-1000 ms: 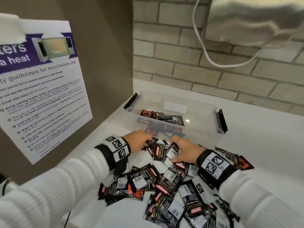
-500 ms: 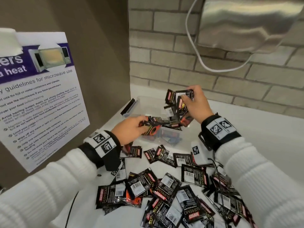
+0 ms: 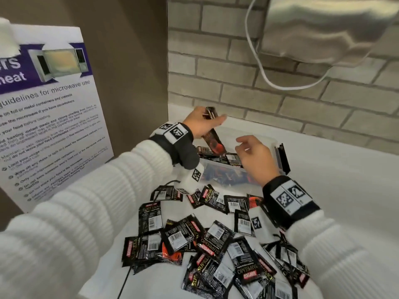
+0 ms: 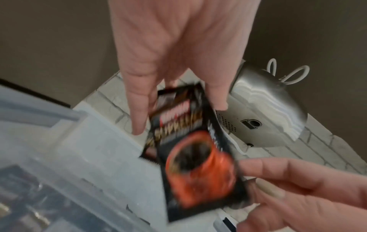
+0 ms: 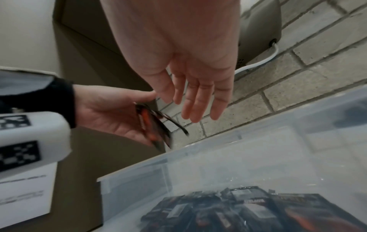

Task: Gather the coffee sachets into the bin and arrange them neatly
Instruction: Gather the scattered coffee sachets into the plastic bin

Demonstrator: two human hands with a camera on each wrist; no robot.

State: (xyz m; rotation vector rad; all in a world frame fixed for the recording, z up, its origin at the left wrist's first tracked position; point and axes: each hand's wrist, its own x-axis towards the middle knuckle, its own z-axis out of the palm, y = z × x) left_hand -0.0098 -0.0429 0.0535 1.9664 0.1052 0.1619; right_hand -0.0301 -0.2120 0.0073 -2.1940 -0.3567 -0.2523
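Observation:
My left hand (image 3: 207,119) is raised over the far left corner of the clear plastic bin (image 3: 220,167) and grips a few black coffee sachets (image 3: 212,137) with an orange cup print, hanging edge-down. The left wrist view shows these held sachets (image 4: 198,157) blurred between thumb and fingers. My right hand (image 3: 244,145) hovers over the bin with relaxed fingers and holds nothing; its fingertips (image 4: 264,164) are beside the held sachets. Several sachets lie in the bin (image 5: 248,208). A loose pile of sachets (image 3: 194,236) covers the white counter in front of the bin.
A microwave guidelines poster (image 3: 49,126) leans on the brown panel at the left. A brick wall (image 3: 280,93) stands behind the bin. A steel appliance (image 3: 323,29) with a white cable (image 3: 259,67) hangs above right. Black latches (image 3: 282,158) flank the bin.
My right hand has let go of the bunch it held up and dropped lower over the bin. My left hand has risen from the bin's front to its far left corner, holding sachets.

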